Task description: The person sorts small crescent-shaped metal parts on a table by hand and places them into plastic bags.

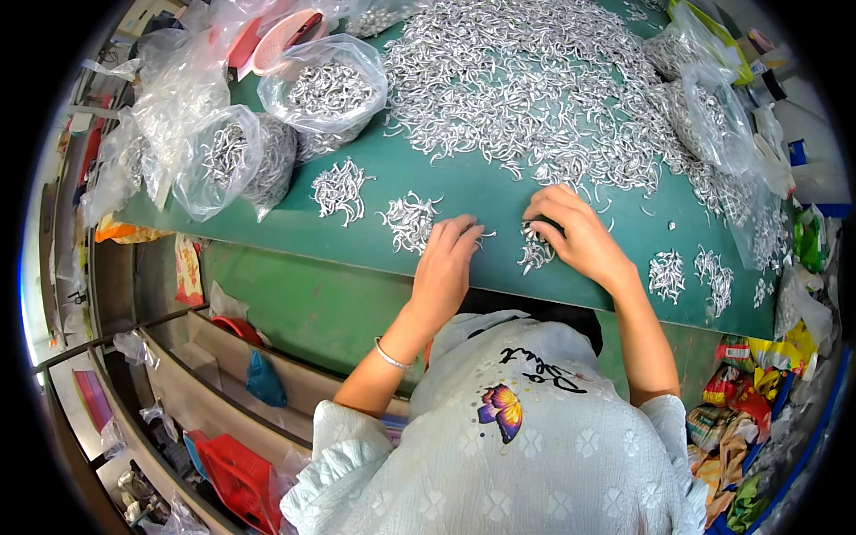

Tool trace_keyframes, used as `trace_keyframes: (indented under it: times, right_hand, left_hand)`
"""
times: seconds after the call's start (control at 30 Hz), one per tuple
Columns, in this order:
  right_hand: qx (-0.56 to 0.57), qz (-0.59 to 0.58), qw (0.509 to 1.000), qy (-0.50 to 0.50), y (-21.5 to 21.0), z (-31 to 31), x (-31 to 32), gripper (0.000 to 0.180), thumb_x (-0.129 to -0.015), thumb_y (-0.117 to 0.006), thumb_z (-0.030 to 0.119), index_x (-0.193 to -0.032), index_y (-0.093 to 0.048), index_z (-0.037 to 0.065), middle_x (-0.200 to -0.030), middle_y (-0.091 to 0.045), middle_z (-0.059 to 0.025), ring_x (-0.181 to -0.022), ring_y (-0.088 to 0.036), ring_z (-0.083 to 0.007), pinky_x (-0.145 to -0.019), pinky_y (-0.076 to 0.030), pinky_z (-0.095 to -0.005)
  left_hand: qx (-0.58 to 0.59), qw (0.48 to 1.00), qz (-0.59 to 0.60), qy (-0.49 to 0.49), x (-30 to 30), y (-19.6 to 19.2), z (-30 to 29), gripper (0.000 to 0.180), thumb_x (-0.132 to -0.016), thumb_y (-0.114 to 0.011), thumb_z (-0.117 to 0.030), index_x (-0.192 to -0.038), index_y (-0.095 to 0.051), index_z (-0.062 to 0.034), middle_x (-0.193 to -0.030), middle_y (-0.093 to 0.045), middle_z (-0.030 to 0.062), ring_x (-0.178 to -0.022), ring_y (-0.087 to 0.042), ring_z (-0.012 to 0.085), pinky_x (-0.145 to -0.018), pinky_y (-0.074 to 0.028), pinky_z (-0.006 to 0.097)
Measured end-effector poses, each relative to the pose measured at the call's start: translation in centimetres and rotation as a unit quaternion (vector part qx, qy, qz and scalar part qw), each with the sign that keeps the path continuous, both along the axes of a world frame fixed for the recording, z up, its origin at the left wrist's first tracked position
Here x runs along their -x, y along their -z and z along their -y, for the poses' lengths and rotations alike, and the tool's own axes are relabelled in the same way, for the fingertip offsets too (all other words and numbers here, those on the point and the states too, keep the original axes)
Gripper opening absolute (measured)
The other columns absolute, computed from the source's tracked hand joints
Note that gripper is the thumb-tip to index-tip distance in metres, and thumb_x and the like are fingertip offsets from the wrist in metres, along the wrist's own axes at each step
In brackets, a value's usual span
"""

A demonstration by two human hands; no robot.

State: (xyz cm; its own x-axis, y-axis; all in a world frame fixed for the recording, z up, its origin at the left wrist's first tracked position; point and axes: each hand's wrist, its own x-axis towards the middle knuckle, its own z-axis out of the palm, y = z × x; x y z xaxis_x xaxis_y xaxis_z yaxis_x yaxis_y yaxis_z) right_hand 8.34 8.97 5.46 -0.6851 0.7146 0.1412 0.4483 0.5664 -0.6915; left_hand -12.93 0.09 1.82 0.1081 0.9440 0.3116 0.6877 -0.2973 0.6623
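Observation:
Small curved silver metal pieces [508, 76] lie heaped over the far part of the green table [343, 242]. At the near edge, my left hand [444, 265] has its fingers bent and drawn together, just right of a small pile of the pieces [409, 223]. What its fingertips hold, if anything, is hidden. My right hand [580, 236] curls over a smaller cluster of pieces [535, 253], thumb and fingers bent around its far end. Another small pile [340, 192] sits farther left. Two more piles, one nearer [666, 275] and one beside it [713, 278], are at the right.
Clear plastic bags of the same pieces stand at the left, one upright [330, 94] and one tipped open [234, 160]. More bags [718, 120] line the right edge. A pink basket [283, 43] is at the back left. Shelving [223, 379] and a red crate [234, 473] lie below left.

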Motion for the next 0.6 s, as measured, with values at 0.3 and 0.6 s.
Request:
trace_keyframes:
  times: [0.3, 0.6]
  right_hand:
    - [-0.037, 0.051, 0.997, -0.037, 1.5, 1.9, 4.9, 0.03, -0.076, -0.072, 0.007, -0.103, -0.06, 0.001, -0.102, -0.057, -0.0115, -0.098, -0.054, -0.0324, -0.085, -0.046, -0.0417]
    - [-0.087, 0.074, 0.993, -0.001, 0.0, 2.8, 0.1, 0.043, -0.077, -0.074, 0.018, -0.115, -0.059, 0.004, -0.127, -0.053, -0.012, -0.123, -0.046, -0.0345, -0.102, -0.036, -0.046]
  left_hand:
    - [0.03, 0.992, 0.05, -0.114, -0.4, -0.9, 4.0, 0.043, -0.082, -0.06, 0.009, -0.123, -0.055, -0.0007, -0.123, -0.053, 0.0154, -0.11, -0.051, 0.0352, -0.092, -0.044, 0.041]
    - [0.017, 0.994, -0.097, 0.037, -0.9, -0.6, 1.2, 0.058, -0.068, -0.052, 0.014, -0.123, -0.057, -0.0019, -0.131, -0.051, 0.0131, -0.117, -0.048, 0.0345, -0.096, -0.04, 0.046]
